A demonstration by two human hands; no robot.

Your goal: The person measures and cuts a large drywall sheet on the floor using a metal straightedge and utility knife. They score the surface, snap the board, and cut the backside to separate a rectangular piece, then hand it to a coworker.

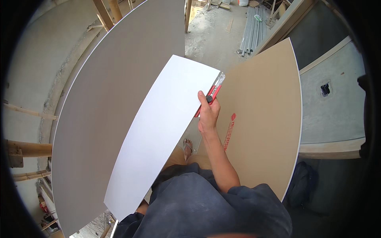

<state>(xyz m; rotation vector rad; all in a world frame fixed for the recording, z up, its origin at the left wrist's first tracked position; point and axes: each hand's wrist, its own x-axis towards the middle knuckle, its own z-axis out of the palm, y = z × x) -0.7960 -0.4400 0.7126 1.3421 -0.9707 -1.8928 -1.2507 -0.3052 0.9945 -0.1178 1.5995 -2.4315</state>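
Observation:
My right hand [210, 111] is closed around a red utility knife [214, 89] with a black knob, its metal end pointing up and away. The knife lies along the right edge of a long white strip of gypsum board [162, 123], and my thumb rests at that edge. This strip slants across in front of me, tilted, its near end by my left side. Of my left arm [143, 207] only a bit shows below the strip; the left hand is hidden behind it.
A large grey-brown board [99, 107] stands on the left and a brown gypsum board [266, 107] with red print on the right. Wooden poles [33, 150] jut in at far left. Metal profiles [254, 29] lie on the concrete floor [206, 39] ahead. My sandalled foot [188, 147] shows between the boards.

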